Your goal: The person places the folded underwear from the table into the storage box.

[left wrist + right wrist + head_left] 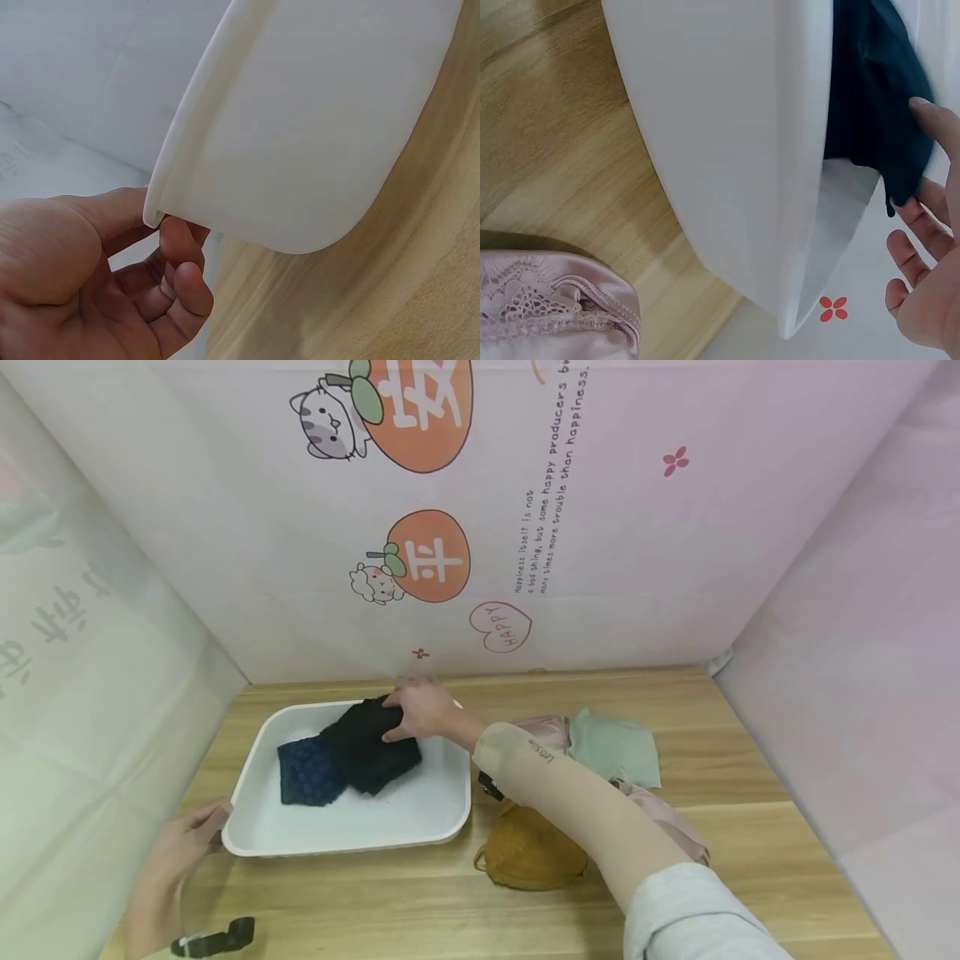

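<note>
A white plastic basin [375,822] sits on the wooden table at the left. My left hand [183,843] pinches its near left rim between thumb and fingers, as the left wrist view also shows [112,277]. Inside lies a navy patterned garment [309,774], partly covered by a black garment [367,747] of thin cloth. My right hand [425,708] reaches over the basin's right side and pinches the black garment's upper right edge. In the right wrist view this garment [881,90] looks dark teal and hangs between thumb and fingers of that hand [937,277].
Right of the basin lie a mustard garment [532,852] with a small loop, a pale green garment [615,747] and pink satin pieces [663,814], one with lace [555,307]. My right forearm crosses above them. White printed sheets [600,527] enclose the table [750,860].
</note>
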The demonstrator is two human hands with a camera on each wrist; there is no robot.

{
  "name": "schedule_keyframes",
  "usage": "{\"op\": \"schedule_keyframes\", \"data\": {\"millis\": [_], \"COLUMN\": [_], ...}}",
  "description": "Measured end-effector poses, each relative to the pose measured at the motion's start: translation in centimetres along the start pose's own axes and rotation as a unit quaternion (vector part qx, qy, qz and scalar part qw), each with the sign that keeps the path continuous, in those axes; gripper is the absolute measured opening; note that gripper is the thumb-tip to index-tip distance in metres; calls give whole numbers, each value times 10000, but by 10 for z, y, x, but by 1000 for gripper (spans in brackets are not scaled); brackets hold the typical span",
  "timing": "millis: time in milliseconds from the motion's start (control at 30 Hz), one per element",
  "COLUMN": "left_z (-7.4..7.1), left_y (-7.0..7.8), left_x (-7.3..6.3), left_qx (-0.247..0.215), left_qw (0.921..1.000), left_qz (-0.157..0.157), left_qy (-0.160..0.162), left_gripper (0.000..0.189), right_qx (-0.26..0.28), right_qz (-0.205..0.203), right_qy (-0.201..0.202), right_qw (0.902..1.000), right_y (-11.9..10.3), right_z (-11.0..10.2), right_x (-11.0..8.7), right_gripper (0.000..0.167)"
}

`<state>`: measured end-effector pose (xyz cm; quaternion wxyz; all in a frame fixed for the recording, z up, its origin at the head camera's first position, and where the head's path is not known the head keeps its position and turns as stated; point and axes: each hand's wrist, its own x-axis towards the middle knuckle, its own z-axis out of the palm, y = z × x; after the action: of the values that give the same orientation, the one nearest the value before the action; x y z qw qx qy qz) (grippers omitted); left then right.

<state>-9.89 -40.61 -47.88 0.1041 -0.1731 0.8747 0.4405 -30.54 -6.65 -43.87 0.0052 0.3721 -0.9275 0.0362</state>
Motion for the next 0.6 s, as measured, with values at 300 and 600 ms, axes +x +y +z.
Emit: {"op": "schedule_keyframes", "data": {"millis": [300, 600], "left_z": [1, 1], "left_y": [0, 0], "left_x": [-1, 0], "left_qx": [-22, 50], "left_qw": [10000, 10000], "left_qz": [53, -51], "left_qy": [51, 16], "left_gripper": [67, 71], "right_qx": [110, 232], "right_qz": [-4, -48], "right_qy": [-63, -42], "right_qw": [9999, 9997], "right_y": [3, 6], "right_z": [1, -2], "right_x": [-1, -2], "right_gripper": [62, 57]}}
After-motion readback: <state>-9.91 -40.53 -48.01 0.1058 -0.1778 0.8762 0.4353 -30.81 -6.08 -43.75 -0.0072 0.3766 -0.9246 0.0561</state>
